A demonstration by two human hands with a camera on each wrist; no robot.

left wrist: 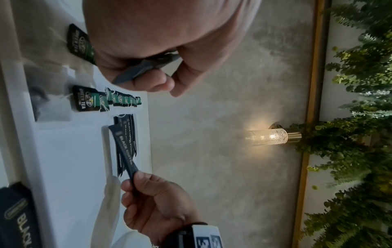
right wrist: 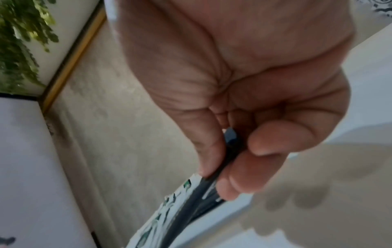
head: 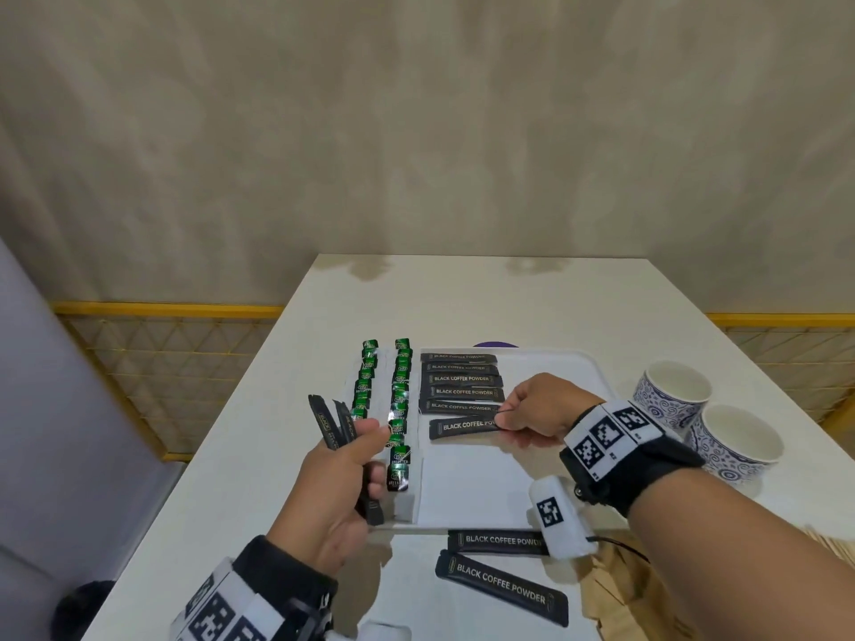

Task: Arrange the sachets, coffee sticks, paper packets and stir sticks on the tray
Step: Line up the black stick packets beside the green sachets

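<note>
A white table (head: pixel 287 344) stands against a mottled beige wall (head: pixel 416 131), with a yellow lattice rail (head: pixel 152 353) low along the wall on either side. In the left wrist view a lit glass wall lamp (left wrist: pixel 269 136) and green foliage (left wrist: pixel 356 117) show.

On the left of the white tray (head: pixel 472 492), green tea sachets (head: pixel 399 409) run in two columns from near to far. The left hand (head: pixel 337 483) hangs over the near end of these columns, fingers curled round a small bunch of black coffee sticks (head: pixel 335 423) whose long axes rise up and away, fanned slightly.

Just right of the sachets, five coffee sticks in a row (head: pixel 460 381) lie flat on the tray, each with its long axis left to right, printed side up. A sixth stick (head: pixel 462 427) lies just nearer than the row, almost parallel, its right end a little farther back. The right hand (head: pixel 536 409) pinches that right end between thumb and fingers, the stick stretching leftwards from it.

Nearer than the tray, two loose coffee sticks (head: pixel 502 585) lie on the table below the right wrist, beside brown paper packets (head: pixel 620 589). At the far right stand two blue-patterned cups (head: pixel 703 418).
</note>
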